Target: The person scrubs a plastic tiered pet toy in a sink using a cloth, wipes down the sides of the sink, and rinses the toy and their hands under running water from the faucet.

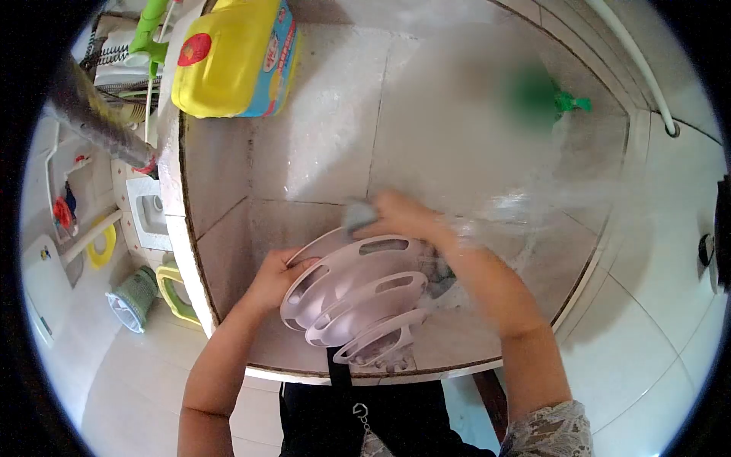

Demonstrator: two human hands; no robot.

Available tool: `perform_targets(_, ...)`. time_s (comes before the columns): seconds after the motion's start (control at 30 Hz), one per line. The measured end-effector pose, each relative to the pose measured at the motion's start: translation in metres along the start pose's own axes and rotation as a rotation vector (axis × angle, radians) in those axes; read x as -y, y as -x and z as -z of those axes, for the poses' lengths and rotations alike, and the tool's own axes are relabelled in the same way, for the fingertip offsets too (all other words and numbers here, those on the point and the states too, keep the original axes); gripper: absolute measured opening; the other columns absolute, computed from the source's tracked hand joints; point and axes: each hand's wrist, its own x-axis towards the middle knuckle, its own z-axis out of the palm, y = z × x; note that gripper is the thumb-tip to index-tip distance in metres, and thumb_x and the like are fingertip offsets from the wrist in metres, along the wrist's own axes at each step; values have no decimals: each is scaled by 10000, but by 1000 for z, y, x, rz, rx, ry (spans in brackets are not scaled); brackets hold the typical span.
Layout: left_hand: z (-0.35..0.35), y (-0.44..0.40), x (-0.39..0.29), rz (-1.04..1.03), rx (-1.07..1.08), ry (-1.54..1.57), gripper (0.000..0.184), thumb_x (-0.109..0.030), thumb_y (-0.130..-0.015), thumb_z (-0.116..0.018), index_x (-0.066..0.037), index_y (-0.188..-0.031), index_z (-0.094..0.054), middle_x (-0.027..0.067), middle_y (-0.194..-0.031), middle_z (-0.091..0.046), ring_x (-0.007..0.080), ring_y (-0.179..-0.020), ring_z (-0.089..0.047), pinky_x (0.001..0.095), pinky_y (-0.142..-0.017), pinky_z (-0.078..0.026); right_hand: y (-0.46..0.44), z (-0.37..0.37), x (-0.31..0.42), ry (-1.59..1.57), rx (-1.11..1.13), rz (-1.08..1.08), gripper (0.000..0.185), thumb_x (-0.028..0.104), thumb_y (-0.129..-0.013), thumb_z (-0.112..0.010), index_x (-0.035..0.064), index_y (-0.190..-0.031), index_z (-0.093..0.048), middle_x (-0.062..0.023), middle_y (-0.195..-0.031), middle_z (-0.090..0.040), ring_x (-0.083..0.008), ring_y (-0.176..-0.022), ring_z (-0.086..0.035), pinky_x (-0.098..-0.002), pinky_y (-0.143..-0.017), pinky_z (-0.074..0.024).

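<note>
My left hand (276,280) is closed on the left rim of a pale pink plastic tiered rack (346,293) with oval cutouts in its edges. The rack is tilted inside a tiled basin (320,99), near its front edge. Just above the rack's upper rim, my right hand (407,215) is closed on a grey cloth (359,215), which is slightly blurred. Whether the cloth touches the rim I cannot tell. Below my right forearm lies a dark grey wet bundle (438,276), partly hidden by the rack.
A yellow and blue plastic tub (232,61) stands at the basin's upper left. A green tap piece (572,101) shows at the upper right beside a blurred patch. On the floor at left are a mesh bin (133,301) and a yellow-green frame (175,293). A white pipe (636,57) runs at right.
</note>
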Motion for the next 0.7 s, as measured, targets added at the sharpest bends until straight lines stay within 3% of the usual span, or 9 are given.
perform_targets(0.07, 0, 1, 5, 17, -5, -4, 207, -171, -827, -635, 7, -933, -640, -4, -735, -611, 68, -654, -524, 232, -582, -437, -25, 8, 49, 266, 108, 249, 506, 422, -675, -698, -58, -826, -642, -238, -711, -611, -321, -659, -620, -387, -620, -473)
perform_targets(0.17, 5, 0, 6, 86, -39, 0, 198, -153, -781, -673, -2, -906, -650, 9, -747, -620, 83, -650, -541, 239, -577, -445, -31, 20, 78, 149, 319, 97, 524, 425, -693, -687, -42, -925, -625, -220, -795, -628, -296, -726, -626, -365, -645, -478)
perform_targets(0.27, 2, 1, 13, -29, -52, 20, 187, -156, -829, -635, 10, -917, -641, 3, -705, -595, 67, -616, -518, 230, -541, -429, 1, 5, 27, -123, -117, 190, 578, 415, -721, -669, -20, -1086, -563, -205, -926, -629, -276, -796, -625, -340, -682, -482)
perform_targets(0.37, 3, 6, 13, -27, -66, 72, 181, -154, -829, -635, 6, -913, -647, 1, -708, -603, 70, -618, -526, 230, -546, -433, 60, -52, -78, 81, 148, -315, 618, 408, -781, -580, 137, -1305, -395, -182, -1173, -540, -335, -1118, -484, -381, -941, -378)
perform_targets(0.43, 2, 8, 2, -24, 5, -21, 179, -154, -828, -635, 5, -909, -652, 4, -716, -612, 71, -625, -534, 229, -555, -439, 92, -102, -112, -44, 69, -356, 516, 383, -781, -599, 111, -1208, -497, -183, -1044, -603, -333, -1016, -556, -391, -873, -427)
perform_targets(0.53, 2, 7, 8, 4, -8, 55, 183, -153, -827, -636, 6, -915, -655, 13, -732, -624, 73, -636, -544, 229, -569, -448, 109, -100, -110, -243, -182, -242, 381, 252, -753, -664, 52, -1068, -591, -162, -1011, -614, -227, -969, -573, -325, -817, -446)
perform_targets(0.57, 3, 10, 14, 30, -36, 118, 185, -153, -827, -635, 6, -919, -656, 16, -738, -628, 73, -640, -547, 228, -574, -450, 111, -63, -80, -177, 34, -677, 309, 217, -731, -691, 56, -985, -620, -133, -942, -620, -197, -950, -569, -309, -805, -448)
perform_targets(0.63, 2, 10, 16, 32, -58, 136, 192, -154, -828, -634, 8, -930, -655, 18, -743, -630, 73, -644, -549, 227, -578, -453, 146, -51, -75, -569, -492, -658, 534, 359, -675, -742, -8, -1025, -576, -166, -900, -616, -234, -820, -588, -327, -775, -457)
perform_targets(0.7, 1, 7, 16, 30, -50, 154, 199, -155, -830, -633, 10, -940, -654, 20, -748, -632, 72, -648, -551, 225, -580, -454, 156, -33, -58, -640, -537, -380, 574, 374, -652, -754, 6, -1050, -566, -160, -916, -619, -262, -836, -591, -345, -786, -457)
